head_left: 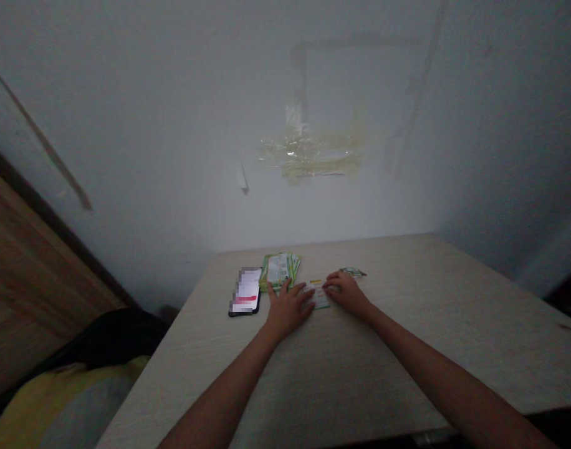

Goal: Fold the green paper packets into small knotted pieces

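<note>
A small printed paper (pixel 320 298), whitish with a yellow patch at its top, lies flat on the table between my hands. My left hand (pixel 289 307) is spread, palm down, with some fingertips on the paper's left part and others close to a stack of green-and-white printed packets (pixel 277 268). My right hand (pixel 347 292) rests at the paper's right edge, its fingers slightly bent and its fingertips touching it. Just behind the right hand lies another small green-and-white piece (pixel 355 272), partly covered by that hand.
A phone (pixel 245 296) with a lit screen lies left of the packets. The pale wooden table (pixel 407 349) meets a grey wall (pixel 173 156) bearing peeling clear tape (pixel 313 153). At lower left, beyond the table edge, are yellow and dark cloth (pixel 47 399) and a wooden panel (pixel 42 268).
</note>
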### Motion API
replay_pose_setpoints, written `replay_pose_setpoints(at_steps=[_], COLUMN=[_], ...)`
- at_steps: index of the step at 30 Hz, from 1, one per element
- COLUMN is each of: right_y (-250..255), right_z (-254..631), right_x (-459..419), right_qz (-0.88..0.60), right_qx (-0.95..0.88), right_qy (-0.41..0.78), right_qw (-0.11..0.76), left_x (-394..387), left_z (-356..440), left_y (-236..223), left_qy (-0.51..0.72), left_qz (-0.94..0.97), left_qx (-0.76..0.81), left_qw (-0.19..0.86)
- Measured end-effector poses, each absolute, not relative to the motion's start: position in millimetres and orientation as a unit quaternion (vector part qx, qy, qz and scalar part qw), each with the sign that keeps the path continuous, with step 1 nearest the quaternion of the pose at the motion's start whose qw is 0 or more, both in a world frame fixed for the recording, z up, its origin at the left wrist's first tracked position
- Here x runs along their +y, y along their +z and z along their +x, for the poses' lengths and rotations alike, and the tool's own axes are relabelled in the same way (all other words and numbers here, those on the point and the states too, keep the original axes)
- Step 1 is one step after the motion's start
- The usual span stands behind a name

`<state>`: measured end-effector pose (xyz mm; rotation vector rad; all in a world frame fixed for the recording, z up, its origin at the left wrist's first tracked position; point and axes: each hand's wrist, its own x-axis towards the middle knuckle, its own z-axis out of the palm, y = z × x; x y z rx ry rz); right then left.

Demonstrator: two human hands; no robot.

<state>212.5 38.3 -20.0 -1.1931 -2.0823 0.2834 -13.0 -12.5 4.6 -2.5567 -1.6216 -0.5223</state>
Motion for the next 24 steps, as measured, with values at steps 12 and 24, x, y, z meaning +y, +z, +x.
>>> replay_pose_setpoints(at_steps=[12, 24], right_y=[-16.8, -15.9], right_z=[211.0, 211.6], right_x=[37.5, 36.1], right_qz=[-0.477, -0.465], right_qx=[-0.808, -0.812], right_qy=[0.104, 0.118], right_qw=[0.329, 0.332], left_x=[-12.1, -12.6], left_z=[-12.1, -12.4], left_y=[4.7, 6.8], left_qy=[-0.167, -0.163], left_qz=[-0.829, -0.827], left_qx=[-0.533, -0.537], left_qw=[0.026, 0.026])
